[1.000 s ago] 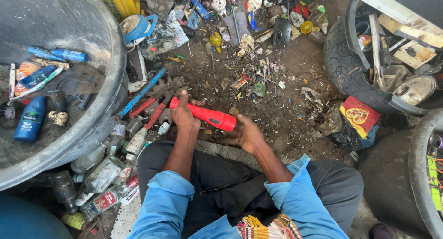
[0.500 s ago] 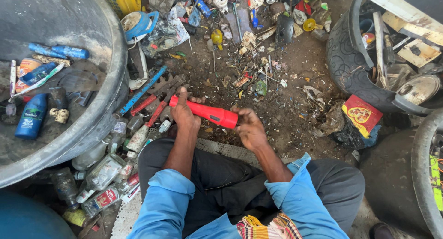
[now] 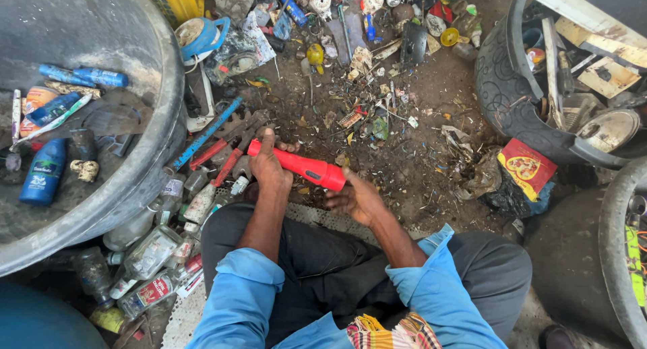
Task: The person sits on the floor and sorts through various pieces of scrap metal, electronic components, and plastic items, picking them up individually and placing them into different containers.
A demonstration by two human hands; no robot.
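The left hand still grips one end of the red plastic torch-like tube, held low over the littered dirt floor. The right hand has slipped off the other end and now hovers loosely open just below it.

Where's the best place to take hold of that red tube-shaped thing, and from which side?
Probably its bare middle, from above. The red tube lies slanted across the ground, the left hand wrapped over its upper-left end, the right hand at its lower-right end. Only the smooth round span between them is free.
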